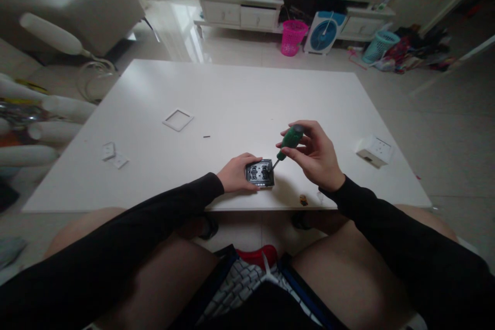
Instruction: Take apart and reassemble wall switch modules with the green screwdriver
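Observation:
My left hand [236, 174] grips the left side of a wall socket body [260, 174], whose black inner face points up near the table's front edge. In my right hand [315, 154] is a green-handled screwdriver [291, 139], held by the fingers and tilted. Its shaft slants down to the right part of the socket body; whether the tip sits in a screw I cannot tell. Close to the table edge lies a small brown and yellow piece [303, 199], with a small clear piece [320, 196] beside it.
On the white table [240, 93] lie a square white frame [178, 119], a short dark rod [207, 136] and two small white plates [115, 155] at left. A white socket box [375, 151] stands at right. Beyond are a pink basket [293, 38] and a fan [324, 33].

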Tool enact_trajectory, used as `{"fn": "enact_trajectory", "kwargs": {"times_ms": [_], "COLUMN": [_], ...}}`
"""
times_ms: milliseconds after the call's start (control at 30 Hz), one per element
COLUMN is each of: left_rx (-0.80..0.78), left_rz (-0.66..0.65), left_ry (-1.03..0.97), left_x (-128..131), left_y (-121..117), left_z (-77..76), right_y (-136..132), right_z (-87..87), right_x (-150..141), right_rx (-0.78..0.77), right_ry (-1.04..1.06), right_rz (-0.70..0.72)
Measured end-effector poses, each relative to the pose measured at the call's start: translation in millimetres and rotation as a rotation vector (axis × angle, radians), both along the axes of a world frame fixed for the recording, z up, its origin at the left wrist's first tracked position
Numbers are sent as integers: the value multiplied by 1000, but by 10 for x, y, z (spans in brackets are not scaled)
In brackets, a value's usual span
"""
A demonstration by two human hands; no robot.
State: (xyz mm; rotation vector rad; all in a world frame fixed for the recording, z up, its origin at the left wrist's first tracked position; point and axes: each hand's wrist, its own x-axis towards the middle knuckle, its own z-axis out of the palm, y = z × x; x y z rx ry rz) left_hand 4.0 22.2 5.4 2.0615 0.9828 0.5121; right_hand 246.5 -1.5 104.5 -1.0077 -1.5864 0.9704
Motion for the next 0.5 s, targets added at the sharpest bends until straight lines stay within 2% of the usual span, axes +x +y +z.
{"fn": "enact_trajectory", "kwargs": {"times_ms": [233,500], "left_rx": [-11,-15], "left_rz": [-4,1], "left_ry": [-1,-5], "left_x": [-7,-2], "left_y": [2,-2], "left_z": [9,16], "right_y": [-8,-12], "right_z": [1,-3], "right_x": [-1,-5], "right_rx": [5,12], "right_ry": [34,-18], "right_rz": [-10,-17]}}
